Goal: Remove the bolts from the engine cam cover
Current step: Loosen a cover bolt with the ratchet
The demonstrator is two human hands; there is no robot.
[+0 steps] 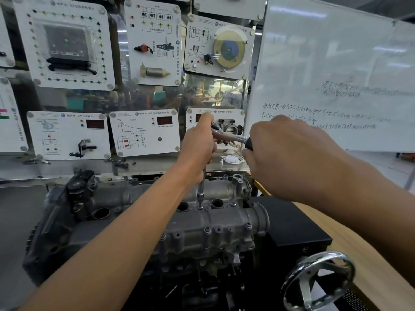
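The grey metal engine cam cover (224, 221) lies across the middle of the view on a black stand. A ratchet wrench (231, 136) with a long extension bar (200, 194) stands upright, its socket seated on a bolt (199, 207) between two round plug holes in the cover. My left hand (198, 147) grips the top of the extension at the ratchet head. My right hand (287, 158) grips the black handle of the ratchet, to the right. Several other bolts (207, 230) sit along the cover's front edge.
A chrome handwheel (318, 281) sticks out at the lower right of the stand. A wooden table (377, 270) lies on the right. Behind the engine stands a metal shelf (67, 164) with training panels, and a whiteboard (336, 75) leans at right.
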